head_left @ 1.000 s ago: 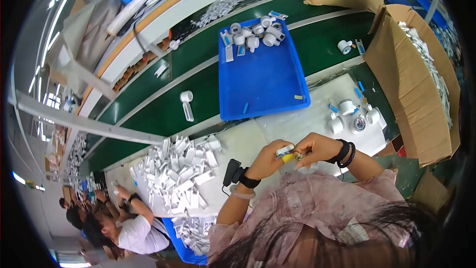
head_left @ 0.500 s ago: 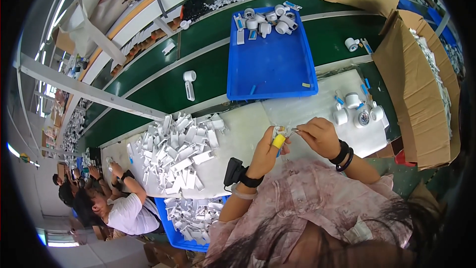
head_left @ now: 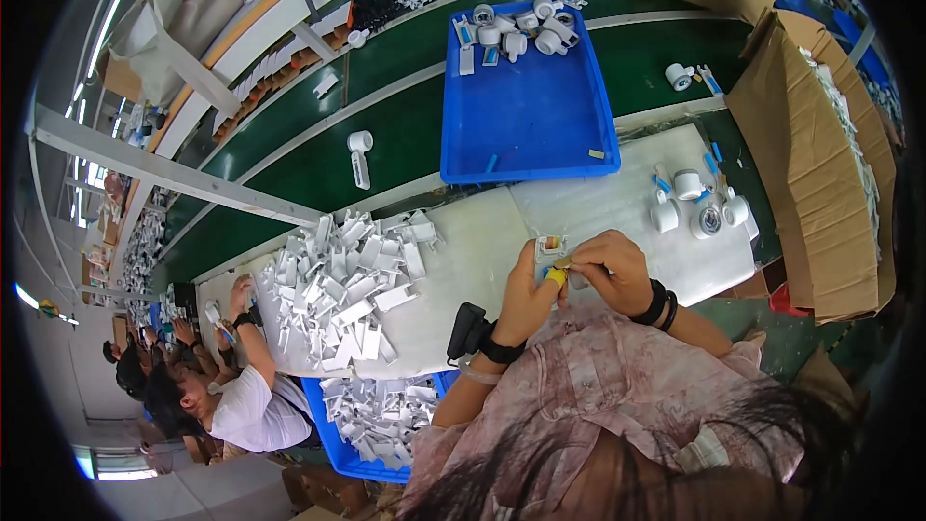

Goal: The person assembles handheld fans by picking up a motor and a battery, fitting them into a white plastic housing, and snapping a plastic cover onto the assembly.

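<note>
My left hand (head_left: 526, 297) is closed around a small white plastic part (head_left: 551, 244) with an orange-yellow bit inside it, held up over the table's near edge. Below that part a bright yellow patch (head_left: 557, 276) shows at the fingers; whether it is a wrap or a piece of the part I cannot tell. Pinched together, the fingers of my right hand (head_left: 614, 273) meet the left hand at a small brownish-yellow piece (head_left: 562, 263). White round-headed pieces (head_left: 688, 184) and blue strips lie on the table beyond my right hand.
A heap of white plastic shells (head_left: 352, 280) covers the table at left, above a blue bin (head_left: 338, 455) of similar shells. Ahead, a blue tray (head_left: 526, 125) holds white round-headed units. A cardboard box (head_left: 805, 174) stands at right. A co-worker (head_left: 256, 405) sits at far left.
My right fingers have moved left and closer to the left hand, and the brownish-yellow piece now shows between them. The co-worker's hand has reached farther across the table.
</note>
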